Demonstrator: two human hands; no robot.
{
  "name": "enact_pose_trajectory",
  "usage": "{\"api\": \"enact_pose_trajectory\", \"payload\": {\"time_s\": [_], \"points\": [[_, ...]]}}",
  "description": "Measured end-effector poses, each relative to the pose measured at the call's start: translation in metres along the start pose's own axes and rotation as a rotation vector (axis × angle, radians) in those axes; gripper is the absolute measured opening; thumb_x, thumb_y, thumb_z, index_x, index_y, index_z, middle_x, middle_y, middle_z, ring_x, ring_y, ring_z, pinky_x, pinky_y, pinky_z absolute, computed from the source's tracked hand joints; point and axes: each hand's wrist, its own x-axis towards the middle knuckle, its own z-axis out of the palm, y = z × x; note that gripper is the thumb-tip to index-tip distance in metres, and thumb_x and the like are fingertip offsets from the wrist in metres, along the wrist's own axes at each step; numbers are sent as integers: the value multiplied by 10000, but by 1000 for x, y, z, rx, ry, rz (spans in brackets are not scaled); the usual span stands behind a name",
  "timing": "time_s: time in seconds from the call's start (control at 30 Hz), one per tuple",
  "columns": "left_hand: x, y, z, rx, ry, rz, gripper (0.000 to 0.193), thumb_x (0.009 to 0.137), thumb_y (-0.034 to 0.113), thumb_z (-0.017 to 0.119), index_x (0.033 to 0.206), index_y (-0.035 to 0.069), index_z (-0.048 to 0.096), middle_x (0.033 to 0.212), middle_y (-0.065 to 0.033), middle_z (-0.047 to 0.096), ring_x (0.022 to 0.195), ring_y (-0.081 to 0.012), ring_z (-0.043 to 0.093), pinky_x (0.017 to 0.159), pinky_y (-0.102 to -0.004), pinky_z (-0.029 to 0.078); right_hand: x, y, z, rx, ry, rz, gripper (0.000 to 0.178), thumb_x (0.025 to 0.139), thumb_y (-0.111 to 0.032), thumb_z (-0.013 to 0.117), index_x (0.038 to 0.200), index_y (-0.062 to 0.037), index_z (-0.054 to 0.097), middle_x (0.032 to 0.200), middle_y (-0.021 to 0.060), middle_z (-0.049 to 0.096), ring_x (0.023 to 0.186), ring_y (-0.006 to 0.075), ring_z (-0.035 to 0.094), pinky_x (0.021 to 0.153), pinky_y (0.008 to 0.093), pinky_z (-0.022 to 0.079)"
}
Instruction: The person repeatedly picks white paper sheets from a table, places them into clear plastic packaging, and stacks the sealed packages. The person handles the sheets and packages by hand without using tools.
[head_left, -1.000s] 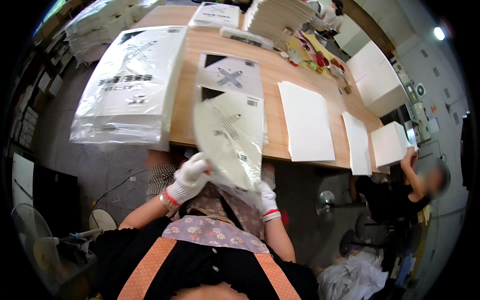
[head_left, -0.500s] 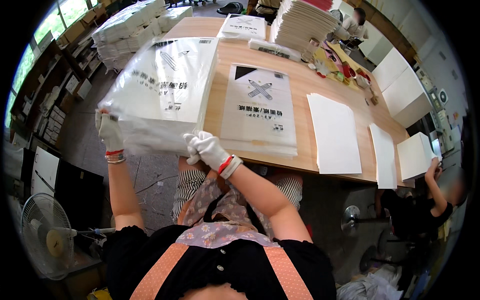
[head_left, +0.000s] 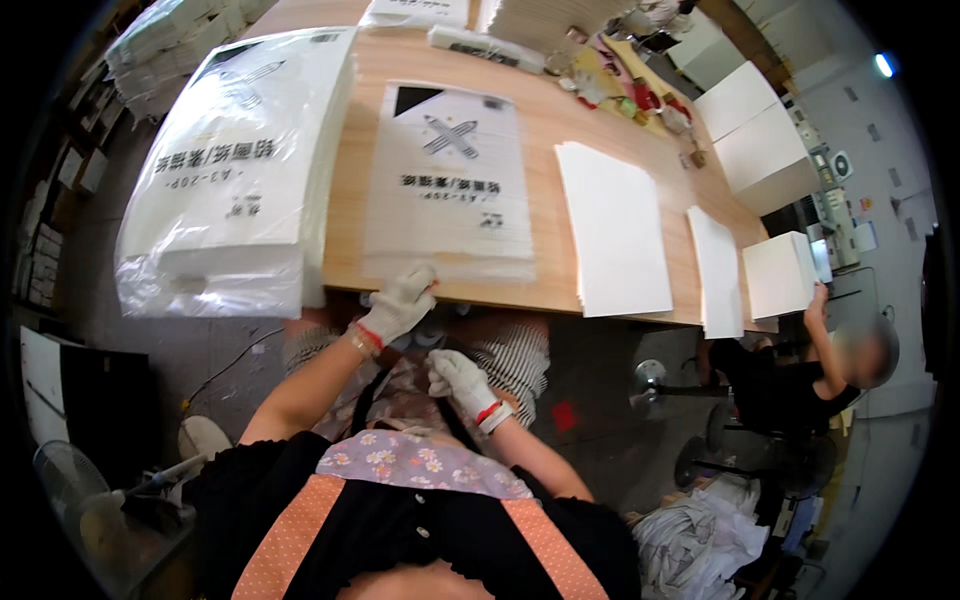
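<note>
My left hand (head_left: 402,302), in a white knit glove, is at the table's front edge, beside the lower end of a flat pile of clear printed plastic bags (head_left: 450,215). Its fingers are curled; whether they grip a bag's edge is hard to see. Lower down, over my lap, my right hand (head_left: 461,384) is gloved too, its fingers folded in, and what they may hold is hidden. To the left stands a tall stack of paper packs (head_left: 225,170) in clear printed bags. The top pack's loose plastic end hangs at the table's front edge.
White paper piles (head_left: 615,235) and a narrower stack (head_left: 715,270) lie to the right on the wooden table (head_left: 350,265). Beyond them a seated co-worker (head_left: 825,365) touches a white block of paper (head_left: 780,278). A fan (head_left: 75,480) stands at lower left.
Both hands have let go of the plastic on the left stack's top pack, which now lies flatter. My left hand moved right to the table edge; my right hand dropped toward my lap. The view shifted.
</note>
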Motion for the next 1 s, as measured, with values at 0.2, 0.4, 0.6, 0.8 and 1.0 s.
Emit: {"api": "enact_pose_trajectory", "payload": {"time_s": [0.2, 0.4, 0.6, 0.8, 1.0], "points": [[99, -15, 50, 422, -107, -90, 190, 769, 287, 614, 810, 103, 639, 978, -101, 603, 1037, -328, 494, 893, -417, 372, 1, 6, -21, 155, 62, 10, 370, 923, -333, 558, 1180, -75, 499, 810, 4, 574, 619, 85, 572, 579, 247, 513], [118, -8, 18, 173, -222, -42, 186, 864, 240, 544, 835, 66, 602, 714, -177, 601, 674, -341, 603, 605, -429, 472, 43, -53, -28, 197, 42, -107, 454, 915, -286, 579, 1264, -30, 441, 864, 29, 564, 668, 105, 544, 613, 270, 504], [127, -11, 9, -46, -27, 97, 145, 873, 194, 543, 829, 56, 552, 706, -137, 602, 661, -297, 602, 573, -390, 473, 115, -144, -11, 352, 89, -490, 324, 902, -187, 596, 1176, -24, 539, 1030, 60, 580, 914, 146, 569, 809, 300, 483], [158, -35, -46, -1091, 362, -484, 110, 892, 159, 529, 839, 66, 552, 696, 9, 583, 603, -70, 531, 520, -217, 423, 112, -153, -88, -1021, 762, -940, 220, 766, -159, 680, 896, 3, 608, 1008, 182, 609, 944, 339, 579, 836, 396, 462], [146, 56, -59, -703, 109, -412, 246, 887, 110, 530, 1126, 50, 517, 841, -3, 631, 672, -45, 528, 576, -184, 409, 67, -207, 24, -889, 417, -1780, 304, 745, -52, 652, 1030, -27, 550, 983, 155, 603, 955, 321, 568, 840, 385, 467]]}}
